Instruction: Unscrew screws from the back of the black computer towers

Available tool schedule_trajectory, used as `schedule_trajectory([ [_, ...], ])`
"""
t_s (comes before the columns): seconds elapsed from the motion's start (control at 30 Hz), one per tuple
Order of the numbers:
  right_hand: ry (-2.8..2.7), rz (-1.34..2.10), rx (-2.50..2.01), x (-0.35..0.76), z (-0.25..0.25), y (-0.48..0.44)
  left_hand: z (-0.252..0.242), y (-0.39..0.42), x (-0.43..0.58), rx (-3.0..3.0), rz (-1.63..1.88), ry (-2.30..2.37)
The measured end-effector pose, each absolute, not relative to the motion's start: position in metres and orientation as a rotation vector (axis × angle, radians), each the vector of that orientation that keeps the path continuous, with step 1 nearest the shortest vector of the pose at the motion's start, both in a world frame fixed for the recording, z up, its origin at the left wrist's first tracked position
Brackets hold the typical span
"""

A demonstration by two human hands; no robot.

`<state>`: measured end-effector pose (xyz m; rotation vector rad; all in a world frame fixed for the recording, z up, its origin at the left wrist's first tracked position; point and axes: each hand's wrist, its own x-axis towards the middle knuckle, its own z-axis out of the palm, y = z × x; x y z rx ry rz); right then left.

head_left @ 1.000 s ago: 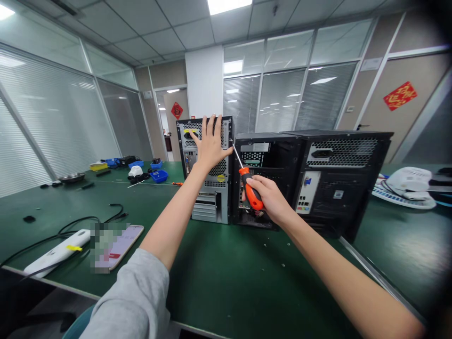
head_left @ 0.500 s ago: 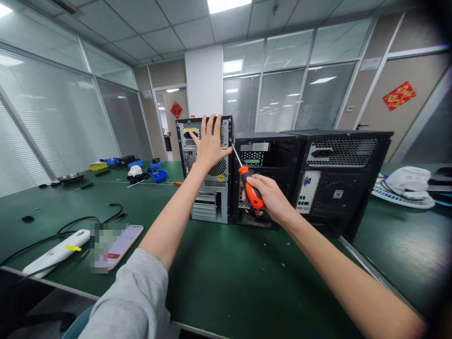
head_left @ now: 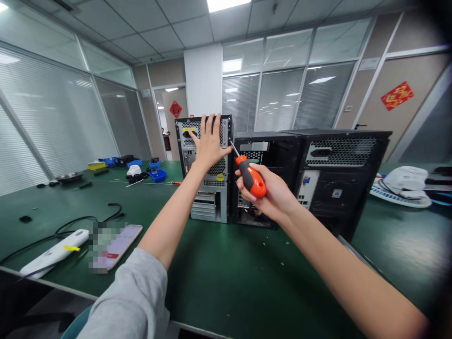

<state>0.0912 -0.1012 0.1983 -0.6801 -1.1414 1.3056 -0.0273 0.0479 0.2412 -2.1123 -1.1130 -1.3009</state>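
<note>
My left hand (head_left: 209, 142) lies flat with spread fingers against the upper rear panel of a silver computer case (head_left: 205, 197) standing on the green table (head_left: 226, 282). My right hand (head_left: 270, 194) is closed round the orange and black handle of a screwdriver (head_left: 249, 177). The screwdriver's metal tip touches the right rear edge of the silver case, near the top. A black computer case (head_left: 318, 174) stands right beside the silver one, behind my right hand.
A phone (head_left: 118, 245) and a white power strip (head_left: 52, 253) with black cables lie at the near left. Blue bins (head_left: 158, 174) and small tools sit at the far left. A white device (head_left: 406, 186) rests at the far right.
My right hand has risen and turned palm-up on the screwdriver handle, which now lies flatter and higher. My left hand has stayed on the silver case.
</note>
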Motion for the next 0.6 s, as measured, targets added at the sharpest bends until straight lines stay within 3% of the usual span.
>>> schedule_trajectory([
  [0.6, -0.900, 1.663, -0.322, 0.063, 0.229, -0.110, 0.241, 0.055, -0.028, -2.065, -1.265, -1.132],
])
